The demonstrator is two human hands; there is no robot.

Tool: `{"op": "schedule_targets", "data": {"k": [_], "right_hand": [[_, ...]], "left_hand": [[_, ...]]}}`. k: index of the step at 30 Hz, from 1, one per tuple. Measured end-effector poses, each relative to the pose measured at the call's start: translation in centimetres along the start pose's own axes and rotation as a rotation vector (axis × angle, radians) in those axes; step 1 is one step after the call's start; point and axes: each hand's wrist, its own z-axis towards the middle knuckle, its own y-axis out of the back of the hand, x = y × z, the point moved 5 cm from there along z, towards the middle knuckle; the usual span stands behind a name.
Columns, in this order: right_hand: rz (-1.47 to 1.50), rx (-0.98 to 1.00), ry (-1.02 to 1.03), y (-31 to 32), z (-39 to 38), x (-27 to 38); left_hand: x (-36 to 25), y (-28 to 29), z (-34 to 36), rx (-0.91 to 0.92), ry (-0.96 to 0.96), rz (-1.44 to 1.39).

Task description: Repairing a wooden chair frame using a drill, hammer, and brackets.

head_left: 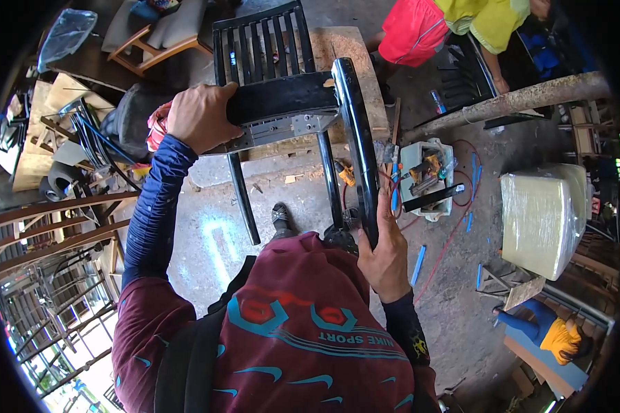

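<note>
A black wooden chair (282,98) with a slatted back is tilted in front of me, its legs pointing down toward my feet. My left hand (200,118) grips the left end of its broad black crosspiece, fingers wrapped over the edge. A red patterned cloth (159,126) shows beside that hand; whether the hand touches it I cannot tell. Down the chair's right side runs a thick, glossy black rail (357,138). My right hand (384,256) is closed round the near end of this rail, thumb on its left side. Metal fittings line the crosspiece's underside.
Behind the chair lies a wooden board (351,48) with sawdust. To the right stands a pale crate (448,203) of tools, with a red hose around it. A plastic-wrapped block (541,220) sits farther right. Two other people are nearby, at upper and lower right. Chair frames crowd the left.
</note>
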Motion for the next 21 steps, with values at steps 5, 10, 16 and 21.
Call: {"op": "schedule_targets", "data": {"k": [5, 10, 16, 21], "right_hand": [[0.002, 0.001, -0.004, -1.0, -0.2, 0.2], [0.031, -0.004, 0.003, -1.7, -0.4, 0.3], [0.023, 0.074, -0.22, -2.3, 0.6, -1.1], [-0.007, -0.002, 0.114, -2.4, 3.5, 0.5]], "left_hand": [[0.1, -0.3, 0.0, -0.025, -0.002, -0.033], [0.0, -0.2, 0.1, -0.051, -0.027, -0.036], [-0.1, -0.8, -0.1, -0.101, -0.074, 0.041], [0.0, -0.8, 0.2, -0.124, -0.12, 0.022]]}}
